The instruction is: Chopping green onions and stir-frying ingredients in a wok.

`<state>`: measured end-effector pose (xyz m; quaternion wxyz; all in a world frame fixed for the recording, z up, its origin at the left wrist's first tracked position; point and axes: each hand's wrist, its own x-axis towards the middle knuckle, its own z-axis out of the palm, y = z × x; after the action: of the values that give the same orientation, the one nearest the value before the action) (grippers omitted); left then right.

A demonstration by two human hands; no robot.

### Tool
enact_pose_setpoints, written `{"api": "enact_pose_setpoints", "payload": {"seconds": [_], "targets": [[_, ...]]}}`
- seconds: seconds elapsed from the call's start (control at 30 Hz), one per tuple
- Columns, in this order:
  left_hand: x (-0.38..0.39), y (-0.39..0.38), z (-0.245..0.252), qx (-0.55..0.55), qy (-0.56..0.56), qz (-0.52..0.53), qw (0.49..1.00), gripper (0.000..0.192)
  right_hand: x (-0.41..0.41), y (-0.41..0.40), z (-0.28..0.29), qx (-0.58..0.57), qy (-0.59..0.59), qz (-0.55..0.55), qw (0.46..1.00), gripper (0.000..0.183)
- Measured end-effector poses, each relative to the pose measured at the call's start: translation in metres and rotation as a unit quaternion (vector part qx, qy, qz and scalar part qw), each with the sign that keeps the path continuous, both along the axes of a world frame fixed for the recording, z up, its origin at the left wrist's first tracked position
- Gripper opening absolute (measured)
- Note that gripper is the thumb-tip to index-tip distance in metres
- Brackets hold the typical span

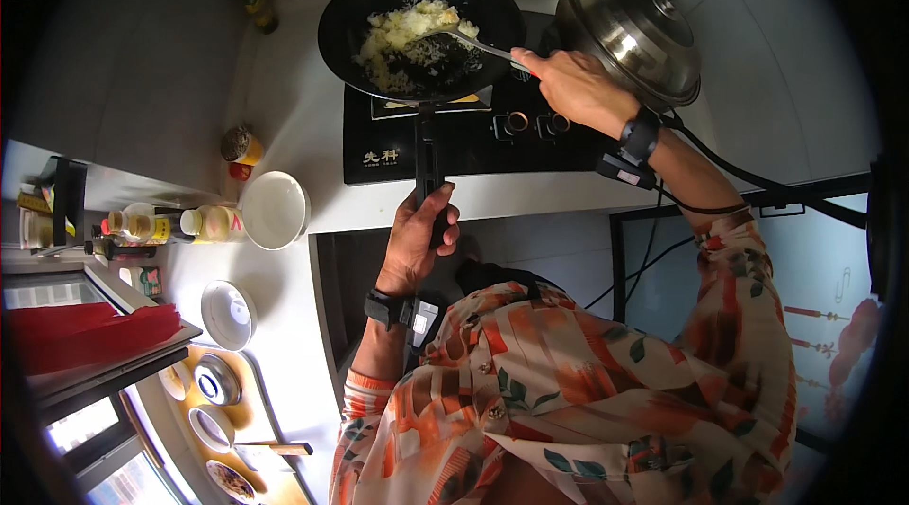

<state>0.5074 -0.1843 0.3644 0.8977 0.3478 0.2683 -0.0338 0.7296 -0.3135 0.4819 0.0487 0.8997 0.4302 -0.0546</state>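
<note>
My left hand [420, 239] grips the long black handle [426, 150] of a dark wok [348, 29] over the gas stove [454, 153]. Fried rice mixed with pale yellow bits [401, 36] lies in the wok, heaped towards its far side. My right hand [579, 82] holds a metal spatula [486, 45] by its handle, part of which shows red. The blade of the spatula is down among the rice and partly covered by it.
A lidded steel pot [632, 29] stands right of the wok. Two white bowls [275, 210] [228, 315] and several seasoning jars [213, 222] line the left counter. A knife [277, 448] lies on a wooden board [259, 398] with more bowls. Black cables hang near my right arm.
</note>
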Motion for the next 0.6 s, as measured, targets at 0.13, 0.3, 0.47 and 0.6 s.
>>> {"api": "enact_pose_setpoints", "payload": {"seconds": [0.13, 0.3, 0.47, 0.6], "targets": [[0.000, 0.001, -0.003, -0.013, -0.008, 0.011, 1.000, 0.035, 0.006, 0.002, -0.010, 0.020, -0.006, 0.014, 1.000, 0.049], [0.002, 0.000, -0.003, -0.013, -0.005, 0.011, 1.000, 0.036, 0.016, -0.024, -0.011, 0.182, 0.165, -0.030, 0.969, 0.044], [-0.001, 0.001, -0.004, -0.017, -0.008, 0.019, 1.000, 0.037, 0.053, -0.039, -0.021, 0.248, 0.264, -0.101, 0.927, 0.045], [-0.001, 0.001, -0.003, -0.018, -0.012, 0.015, 1.000, 0.036, 0.067, -0.016, -0.006, 0.202, 0.238, -0.160, 0.937, 0.047]]}}
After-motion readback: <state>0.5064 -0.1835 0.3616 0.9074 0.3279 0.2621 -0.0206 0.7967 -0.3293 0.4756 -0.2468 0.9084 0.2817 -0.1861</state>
